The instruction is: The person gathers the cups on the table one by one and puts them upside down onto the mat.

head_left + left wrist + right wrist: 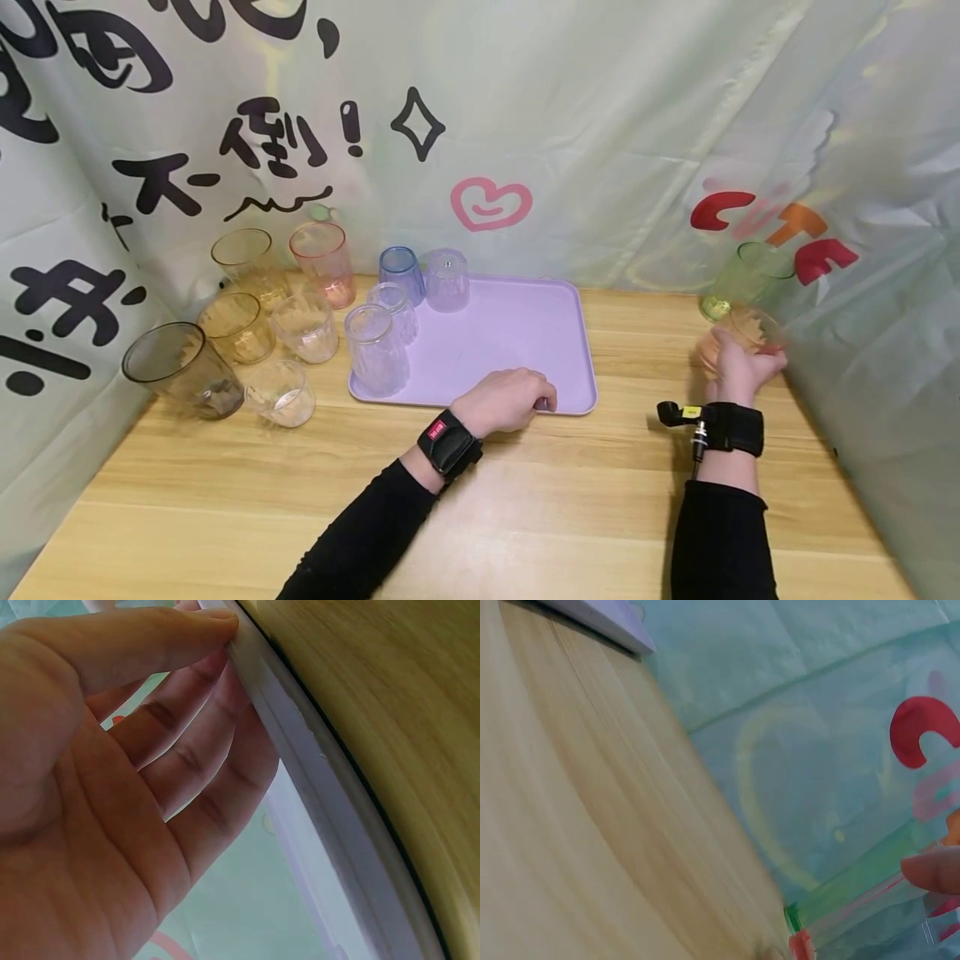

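My left hand (506, 400) is at the front edge of a lilac tray (517, 337). In the left wrist view its thumb and fingers (202, 742) pinch the tray's rim (322, 802). Over at the far right, my right hand (738, 371) grips an orange-pink drinking glass (753, 327). Just behind that glass stands a taller green glass (753, 271), close to the backdrop. Only the thumb (934, 870) of the right hand shows clearly in the right wrist view, beside the tinted glasses. A blue glass (402, 271) and several clear glasses (378, 354) stand along the tray's left side.
Left of the tray is a group of glasses: a dark grey one (191, 375), amber ones (251, 267), a pink one (324, 262) and clear ones (281, 400). A printed fabric backdrop (600, 167) encloses the wooden table (570, 508) at the back and sides.
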`<state>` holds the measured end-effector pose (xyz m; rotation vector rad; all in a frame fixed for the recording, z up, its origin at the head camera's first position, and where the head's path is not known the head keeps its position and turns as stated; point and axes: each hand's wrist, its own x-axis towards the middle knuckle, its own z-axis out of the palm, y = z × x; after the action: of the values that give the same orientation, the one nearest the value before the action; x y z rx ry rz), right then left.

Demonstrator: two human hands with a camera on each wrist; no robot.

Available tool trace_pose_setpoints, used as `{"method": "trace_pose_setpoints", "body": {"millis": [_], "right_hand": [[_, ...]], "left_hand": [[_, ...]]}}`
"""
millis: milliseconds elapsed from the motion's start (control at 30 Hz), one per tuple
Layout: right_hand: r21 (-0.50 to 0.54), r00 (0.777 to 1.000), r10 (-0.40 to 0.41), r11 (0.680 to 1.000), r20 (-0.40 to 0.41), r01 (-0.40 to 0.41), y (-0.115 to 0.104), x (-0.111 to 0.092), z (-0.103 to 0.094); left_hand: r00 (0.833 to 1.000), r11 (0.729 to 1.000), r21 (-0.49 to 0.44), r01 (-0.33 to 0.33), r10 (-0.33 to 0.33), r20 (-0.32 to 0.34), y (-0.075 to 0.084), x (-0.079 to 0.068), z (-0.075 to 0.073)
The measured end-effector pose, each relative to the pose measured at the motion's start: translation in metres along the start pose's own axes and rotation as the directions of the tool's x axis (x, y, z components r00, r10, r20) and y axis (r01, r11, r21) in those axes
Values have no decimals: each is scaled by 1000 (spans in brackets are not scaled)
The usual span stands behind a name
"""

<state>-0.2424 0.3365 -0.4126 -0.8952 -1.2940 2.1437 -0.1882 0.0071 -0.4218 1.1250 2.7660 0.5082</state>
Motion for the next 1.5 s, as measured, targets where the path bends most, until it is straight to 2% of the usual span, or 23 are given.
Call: {"method": "trace_pose_setpoints", "body": {"millis": [367,600,667,900,1233,1433,1500], "right_hand": [[6,997,-50,999,61,50,-4,-15,20],[132,980,-111,987,162,90,-3,-30,36],[161,970,-123,983,208,90,-3,-36,40],[101,937,-116,991,328,87,-2,-60,54],[117,858,-105,992,503,52,10,-89,79],[57,812,-79,997,578,56,21,-104,88],[39,798,-70,998,599,58,26,-109,91]], "left_hand": [[1000,1000,-2,-11,11,-10,-2,1,2],[1000,1000,1,-14,14,-5,-2,1,1],[1000,1000,3,-16,16,-2,-2,1,1],[1000,999,20,-27,27,6,0,-1,-1],[999,999,42,-35,35,-5,-1,0,-1],[1000,999,39,-25,26,-17,-1,0,-2],[998,999,39,-24,26,-48,-2,1,-4]]}}
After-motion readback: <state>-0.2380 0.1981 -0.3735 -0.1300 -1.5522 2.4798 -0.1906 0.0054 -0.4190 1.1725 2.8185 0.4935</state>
